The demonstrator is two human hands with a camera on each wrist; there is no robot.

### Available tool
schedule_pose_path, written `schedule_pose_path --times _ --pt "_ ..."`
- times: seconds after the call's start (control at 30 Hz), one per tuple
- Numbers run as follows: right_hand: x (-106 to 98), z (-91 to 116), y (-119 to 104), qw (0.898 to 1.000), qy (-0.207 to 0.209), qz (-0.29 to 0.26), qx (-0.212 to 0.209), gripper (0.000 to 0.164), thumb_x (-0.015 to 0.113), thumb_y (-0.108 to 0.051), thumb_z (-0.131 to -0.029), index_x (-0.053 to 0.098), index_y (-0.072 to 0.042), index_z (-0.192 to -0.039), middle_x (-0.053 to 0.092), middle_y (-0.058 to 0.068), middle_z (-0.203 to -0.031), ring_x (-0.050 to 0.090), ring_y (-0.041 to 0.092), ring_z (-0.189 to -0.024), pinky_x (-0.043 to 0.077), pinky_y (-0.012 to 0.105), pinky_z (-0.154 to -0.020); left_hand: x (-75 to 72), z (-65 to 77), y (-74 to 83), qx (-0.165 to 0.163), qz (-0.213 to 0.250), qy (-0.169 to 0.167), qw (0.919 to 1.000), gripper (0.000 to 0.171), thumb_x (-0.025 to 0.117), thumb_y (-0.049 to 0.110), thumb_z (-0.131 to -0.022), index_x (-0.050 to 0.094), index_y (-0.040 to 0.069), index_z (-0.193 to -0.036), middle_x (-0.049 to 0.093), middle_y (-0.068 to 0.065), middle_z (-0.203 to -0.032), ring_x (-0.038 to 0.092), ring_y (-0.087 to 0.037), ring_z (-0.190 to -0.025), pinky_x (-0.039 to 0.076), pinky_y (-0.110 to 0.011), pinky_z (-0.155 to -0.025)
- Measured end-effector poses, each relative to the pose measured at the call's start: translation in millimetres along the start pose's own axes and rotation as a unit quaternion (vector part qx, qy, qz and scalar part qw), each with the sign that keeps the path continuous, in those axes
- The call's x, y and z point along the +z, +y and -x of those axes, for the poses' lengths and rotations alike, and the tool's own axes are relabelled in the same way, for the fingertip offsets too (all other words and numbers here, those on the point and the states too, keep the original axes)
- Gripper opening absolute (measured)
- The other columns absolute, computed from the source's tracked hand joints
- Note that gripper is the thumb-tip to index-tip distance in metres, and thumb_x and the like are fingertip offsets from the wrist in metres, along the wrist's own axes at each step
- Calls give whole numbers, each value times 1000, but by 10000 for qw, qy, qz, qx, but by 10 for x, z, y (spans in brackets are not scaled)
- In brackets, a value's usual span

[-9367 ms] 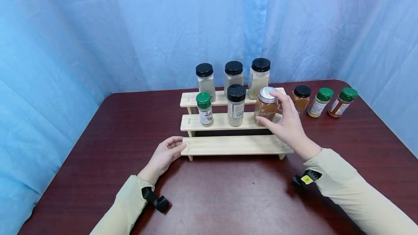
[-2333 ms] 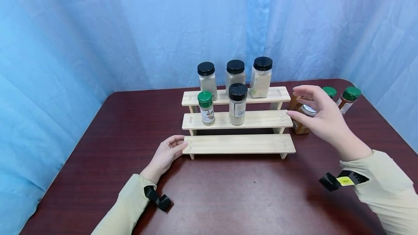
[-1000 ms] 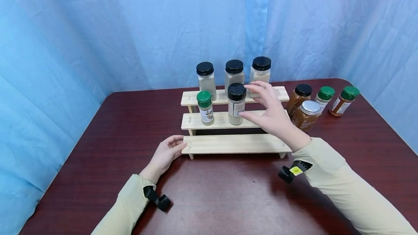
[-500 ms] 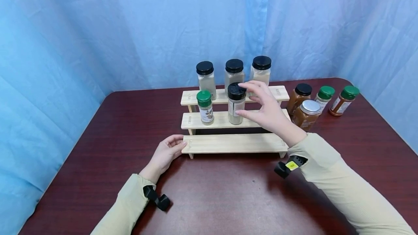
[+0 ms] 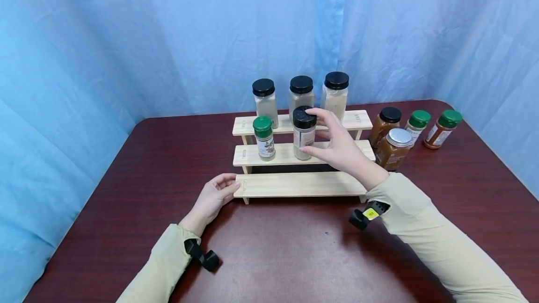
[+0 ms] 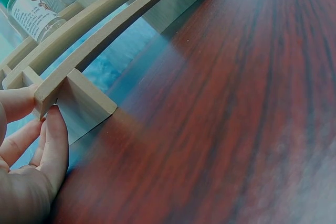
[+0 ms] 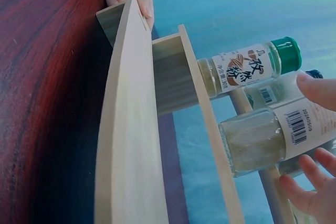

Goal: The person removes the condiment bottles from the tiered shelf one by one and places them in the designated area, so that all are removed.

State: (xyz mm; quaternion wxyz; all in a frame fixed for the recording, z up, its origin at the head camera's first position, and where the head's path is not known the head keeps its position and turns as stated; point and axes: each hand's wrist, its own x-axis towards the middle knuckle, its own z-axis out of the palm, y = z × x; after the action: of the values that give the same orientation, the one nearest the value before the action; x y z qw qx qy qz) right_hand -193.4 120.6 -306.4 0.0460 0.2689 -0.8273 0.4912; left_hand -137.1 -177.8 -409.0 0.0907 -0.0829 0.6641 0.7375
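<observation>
A three-tier wooden rack (image 5: 303,185) stands on the table. My left hand (image 5: 213,198) grips the left end of its lowest shelf, thumb on top and fingers below. On the middle shelf stand a green-capped spice jar (image 5: 264,139) and a black-capped spice jar (image 5: 304,134) with pale powder. My right hand (image 5: 337,146) holds the black-capped jar, thumb across its front and index finger at its lid. In the right wrist view this jar (image 7: 257,140) shows its barcode label, with the other fingertips at its side. It stands upright on the shelf.
Three black-lidded jars (image 5: 301,95) line the top shelf. On the table right of the rack stand a silver-lidded jar (image 5: 393,149), a black-lidded brown jar (image 5: 385,127) and two green-capped jars (image 5: 442,129). Blue curtain (image 5: 236,36) hangs behind the table.
The silver-lidded jar went from the middle shelf to the table at right. My right hand then came left to the black-capped jar and closed on it. My left hand stays put.
</observation>
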Motion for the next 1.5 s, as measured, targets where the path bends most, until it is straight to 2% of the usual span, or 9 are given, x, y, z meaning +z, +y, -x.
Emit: schedule_pose_path --times 0.37,0.6,1.1,1.5 --pt "39 5 54 9998 27 154 -105 72 70 -4 -84 29 -14 -142 46 18 -136 48 35 -123 44 52 -97 -6 -13 -19 58 17 -38 10000 27 54 -3 -92 50 -7 -118 56 5 -84 58 -3 -75 51 -16 -68" --pt "58 14 38 9997 120 164 -128 70 69 -3 -85 29 -14 -141 47 20 -134 50 36 -121 46 51 -95 -8 -20 -34 -3 53 -37 10000 24 54 -2 -92 52 -2 -116 56 5 -84 58 -4 -75 51 -17 -68" --pt "167 19 106 9981 592 9 -195 72 70 0 -82 30 -13 -141 48 20 -128 53 34 -116 49 48 -92 -1 -20 -37 -8 37 -21 10000 24 54 -2 -92 51 -4 -116 57 6 -83 58 -4 -74 51 -17 -68" --pt "154 84 90 9970 660 -60 -391 69 71 3 -81 35 -12 -139 52 19 -128 55 33 -115 50 48 -90 3 -9 -28 11 43 -28 10000 24 54 -3 -92 51 -4 -116 57 6 -83 59 -4 -74 51 -17 -68"
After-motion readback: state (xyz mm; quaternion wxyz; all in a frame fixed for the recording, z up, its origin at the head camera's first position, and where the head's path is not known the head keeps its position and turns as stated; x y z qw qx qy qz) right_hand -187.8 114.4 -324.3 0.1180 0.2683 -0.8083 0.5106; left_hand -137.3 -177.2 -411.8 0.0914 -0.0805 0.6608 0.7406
